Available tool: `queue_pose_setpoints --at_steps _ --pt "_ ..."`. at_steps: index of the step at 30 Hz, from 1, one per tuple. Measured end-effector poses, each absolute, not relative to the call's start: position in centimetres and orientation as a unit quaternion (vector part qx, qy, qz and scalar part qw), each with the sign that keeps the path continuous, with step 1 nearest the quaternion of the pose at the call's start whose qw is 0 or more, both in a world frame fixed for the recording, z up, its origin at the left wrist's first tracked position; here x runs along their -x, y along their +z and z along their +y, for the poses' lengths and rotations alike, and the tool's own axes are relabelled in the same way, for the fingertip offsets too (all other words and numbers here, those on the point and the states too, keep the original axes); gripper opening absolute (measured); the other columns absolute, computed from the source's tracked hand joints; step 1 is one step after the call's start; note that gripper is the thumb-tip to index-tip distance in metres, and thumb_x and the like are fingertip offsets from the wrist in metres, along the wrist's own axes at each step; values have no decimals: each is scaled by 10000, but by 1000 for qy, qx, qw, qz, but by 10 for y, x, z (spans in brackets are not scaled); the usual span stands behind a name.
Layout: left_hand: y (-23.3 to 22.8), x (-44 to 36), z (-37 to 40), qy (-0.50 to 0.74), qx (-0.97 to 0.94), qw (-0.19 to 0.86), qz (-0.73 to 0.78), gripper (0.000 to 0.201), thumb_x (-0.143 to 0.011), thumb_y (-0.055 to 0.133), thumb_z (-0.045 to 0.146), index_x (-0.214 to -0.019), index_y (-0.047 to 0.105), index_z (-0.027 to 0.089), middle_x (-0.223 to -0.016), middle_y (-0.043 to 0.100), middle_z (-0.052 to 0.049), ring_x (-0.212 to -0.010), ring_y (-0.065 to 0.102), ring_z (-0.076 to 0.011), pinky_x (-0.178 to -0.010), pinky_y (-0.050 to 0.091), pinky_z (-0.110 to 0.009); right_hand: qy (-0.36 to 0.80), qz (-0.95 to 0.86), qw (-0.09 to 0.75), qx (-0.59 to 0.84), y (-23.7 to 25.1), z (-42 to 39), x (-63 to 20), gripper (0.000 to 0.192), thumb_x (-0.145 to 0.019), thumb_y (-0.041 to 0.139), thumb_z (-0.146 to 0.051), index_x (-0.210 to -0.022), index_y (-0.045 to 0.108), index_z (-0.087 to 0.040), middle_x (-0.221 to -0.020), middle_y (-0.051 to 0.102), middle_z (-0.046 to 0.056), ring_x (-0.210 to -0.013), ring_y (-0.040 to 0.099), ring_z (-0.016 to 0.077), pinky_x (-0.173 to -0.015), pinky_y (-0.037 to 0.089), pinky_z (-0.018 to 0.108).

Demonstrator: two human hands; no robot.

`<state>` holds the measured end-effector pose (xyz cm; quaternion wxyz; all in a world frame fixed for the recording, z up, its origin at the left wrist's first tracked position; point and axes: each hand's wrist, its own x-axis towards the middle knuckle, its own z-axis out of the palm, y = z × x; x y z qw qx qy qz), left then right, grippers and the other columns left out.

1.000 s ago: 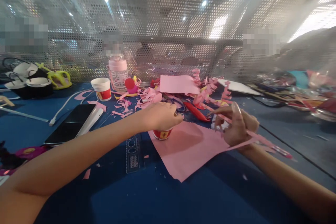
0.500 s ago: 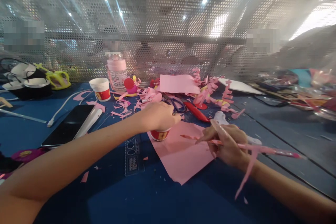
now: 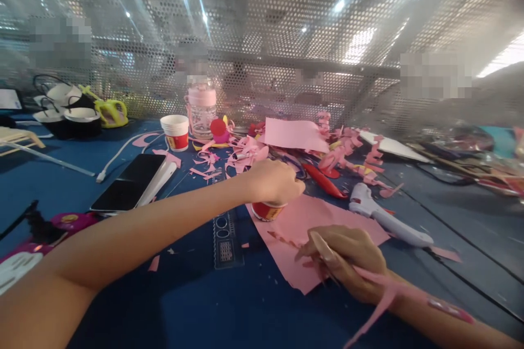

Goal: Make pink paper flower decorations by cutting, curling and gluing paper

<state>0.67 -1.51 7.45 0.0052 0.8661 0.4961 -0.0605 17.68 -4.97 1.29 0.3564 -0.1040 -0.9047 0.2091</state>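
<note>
My left hand (image 3: 276,181) reaches across and is closed over the top of a red and white paper cup (image 3: 268,211), which stands on a pink sheet of paper (image 3: 301,278). The palm and fingers hide the cup's upper part. Lower right, my right hand (image 3: 347,259) pinches a slim pink pen (image 3: 446,308) that slants back over the wrist; motion blurs its front end. A narrow pink paper strip (image 3: 382,302) hangs from the pen beside the wrist. The right fingertips are over the sheet, to the right of the cup.
Behind lie pink paper scraps (image 3: 245,152), red-handled scissors (image 3: 323,180) and a bottle (image 3: 201,112). A white glue gun (image 3: 388,218) with a cord rests right. Stacked cups (image 3: 175,131), a phone (image 3: 131,182) and a clear stencil ruler (image 3: 227,248) are left. A perforated screen (image 3: 262,38) stands behind.
My view has swung a little left. My right hand has moved down and nearer, away from the glue gun, with the pen still in it. My left hand stays on the cup.
</note>
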Motion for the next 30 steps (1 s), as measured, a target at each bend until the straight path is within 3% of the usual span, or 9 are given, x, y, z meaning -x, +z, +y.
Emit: queue_pose_setpoints --at_steps 4,12,24,30 --pt "76 -8 -17 -70 -848 8 525 402 -858 327 223 -1172 547 100 -1233 556 -163 -1102 524 -305 -792 465 -396 188 -905 362 124 4 -52 -172 363 -950 306 -298 -757 585 -168 -521 563 -4 -439 549 71 -427 392 155" --pt "70 -10 -15 -68 -850 -18 522 388 -836 339 178 -1126 586 104 -1179 586 -182 -1042 555 -303 -768 458 -397 30 -930 364 41 4 -53 -150 227 -887 275 -149 -760 456 -199 -520 543 15 -423 452 129 -411 316 254" --pt "71 -11 -18 -35 -830 13 556 435 -870 251 227 -1087 599 84 -1166 593 -181 -1031 565 -298 -762 455 -382 -3 -931 359 59 6 -50 -142 266 -881 293 -115 -646 371 -212 -472 411 -40 -402 357 99 -405 265 232" --pt "72 -12 -20 -41 -826 15 562 409 -869 274 220 -1094 592 94 -1186 582 -173 -1057 550 -295 -791 452 -388 4 -942 328 71 9 -52 -140 313 -903 250 -128 -629 379 -206 -478 435 -29 -409 363 98 -413 291 228"
